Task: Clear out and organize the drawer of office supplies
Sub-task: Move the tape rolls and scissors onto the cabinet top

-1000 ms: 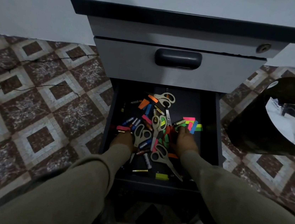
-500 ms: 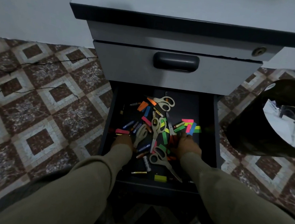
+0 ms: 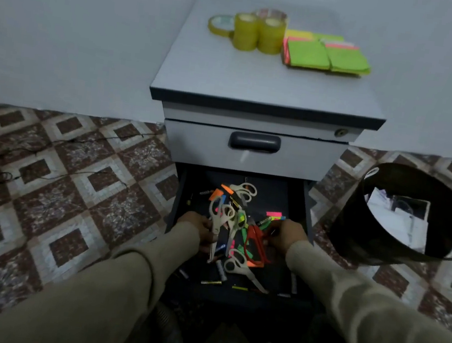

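A grey pedestal cabinet [image 3: 269, 91] stands against a pale wall on a floor of brown-and-cream patterned tiles [image 3: 70, 180]. On its top surface, at the back, sit yellow tape rolls [image 3: 254, 33] and, just beside them to the right, green sticky-note pads [image 3: 327, 55]. A black bin [image 3: 401, 221] with papers inside stands right of the cabinet; thin cables [image 3: 51, 144] trail over the tiles on the left.

Compared with a second ago, the view has lifted and now takes in the cabinet top, and both hands now hold scissors instead of resting among the clutter. The left hand [image 3: 197, 229] grips grey-handled scissors [image 3: 217, 221]; the right hand [image 3: 286, 237] holds red scissors [image 3: 257, 243].

The open bottom drawer [image 3: 304, 206] holds more scissors, batteries and coloured tabs, heaped mostly in its middle. Its dark floor shows bare along the right wall and at the back. The closed drawer above overhangs the rear.
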